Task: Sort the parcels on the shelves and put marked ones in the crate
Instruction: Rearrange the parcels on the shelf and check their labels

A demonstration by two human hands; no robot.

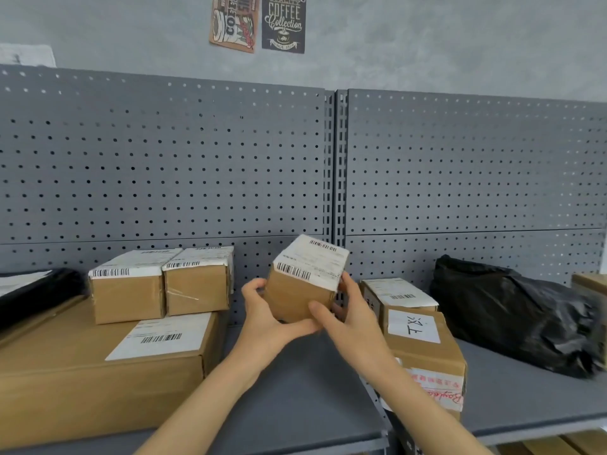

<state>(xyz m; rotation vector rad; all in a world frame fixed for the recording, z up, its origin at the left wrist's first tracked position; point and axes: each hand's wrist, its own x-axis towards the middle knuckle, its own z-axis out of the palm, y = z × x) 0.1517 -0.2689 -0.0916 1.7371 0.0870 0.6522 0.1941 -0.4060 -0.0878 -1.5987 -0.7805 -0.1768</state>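
Above shelf (295,405), fingers (254,287) curled round parcel (303,284)

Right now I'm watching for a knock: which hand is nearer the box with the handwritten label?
Right. The right hand, holding the small parcel, sits just left of the handwritten-label box; the left hand grips the parcel's far side.

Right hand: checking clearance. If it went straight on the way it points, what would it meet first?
The right hand grips the small brown cardboard box; beyond it, probably the grey perforated back panel, though depth is unclear.
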